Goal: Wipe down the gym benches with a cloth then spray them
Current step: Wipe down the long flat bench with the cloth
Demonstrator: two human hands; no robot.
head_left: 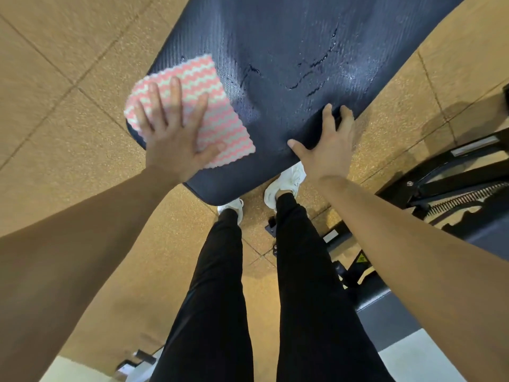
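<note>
With left hand (173, 128) spread flat on cloth (203, 78), wipe wet surface (289, 37) in overlapping strokes; right hand (327, 150) grips edge.

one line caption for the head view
Bench wipe-down: left hand presses a pink cloth on the bench pad, right hand holds the pad's edge.

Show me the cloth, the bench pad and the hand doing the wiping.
cloth (205, 81), head view, its bare pink-and-white upper part.
bench pad (289, 34), head view, bare dark surface above the cracks.
left hand (173, 136), head view, back of the hand.
</note>
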